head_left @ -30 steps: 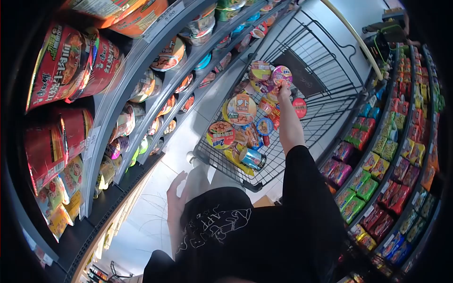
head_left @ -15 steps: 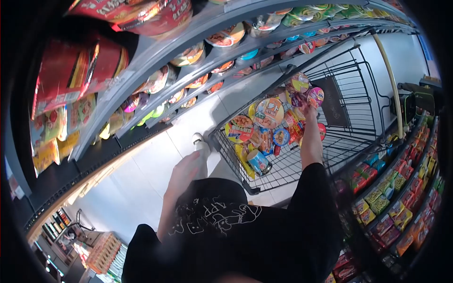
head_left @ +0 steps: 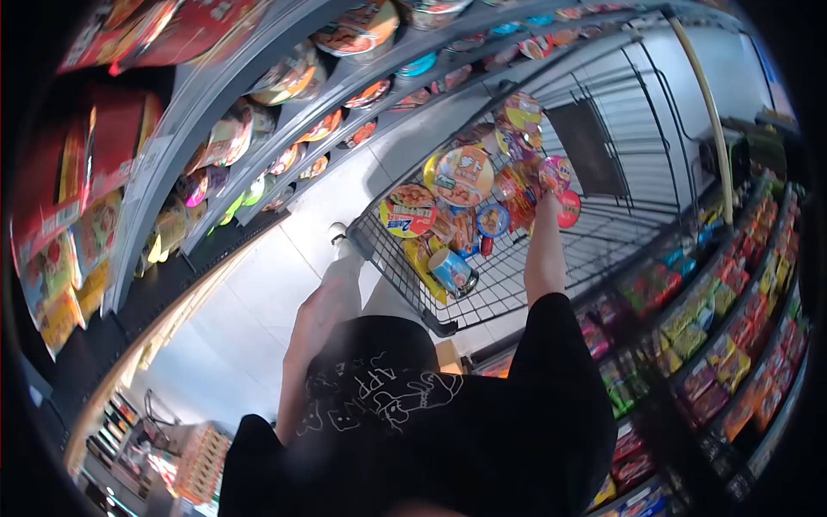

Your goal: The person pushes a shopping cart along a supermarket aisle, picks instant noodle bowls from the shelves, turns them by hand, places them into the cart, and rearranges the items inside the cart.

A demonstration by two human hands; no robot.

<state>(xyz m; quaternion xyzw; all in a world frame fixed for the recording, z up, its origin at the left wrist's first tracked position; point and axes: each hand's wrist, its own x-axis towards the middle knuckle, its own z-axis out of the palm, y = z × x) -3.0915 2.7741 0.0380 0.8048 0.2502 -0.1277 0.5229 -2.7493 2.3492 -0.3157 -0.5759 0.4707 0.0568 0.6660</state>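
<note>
My right hand (head_left: 549, 183) is closed on a pink and purple noodle cup (head_left: 560, 170), low inside the wire cart (head_left: 508, 289). Next to it lie a red round-lidded cup (head_left: 568, 208) and red packets. Further left in the cart are a large orange-lidded noodle bowl (head_left: 463, 177), a red and yellow bowl (head_left: 407, 211), a blue round-lidded tub (head_left: 492, 221) and a blue can (head_left: 453, 273) on its side. My left hand (head_left: 319, 308) hangs by my leg, away from the goods; it is blurred and its fingers cannot be made out clearly.
A shelf (head_left: 215, 82) of noodle bowls and cups runs along the left and top. On the right stand racks (head_left: 689, 336) of colourful packets. The cart's pale yellow handle (head_left: 702, 112) is at the upper right. Stacked cartons (head_left: 202, 465) show at the lower left.
The view has swung, shifting the cart in the frame. My right hand has lowered the pink and purple cup among the goods beside the red-lidded cup.
</note>
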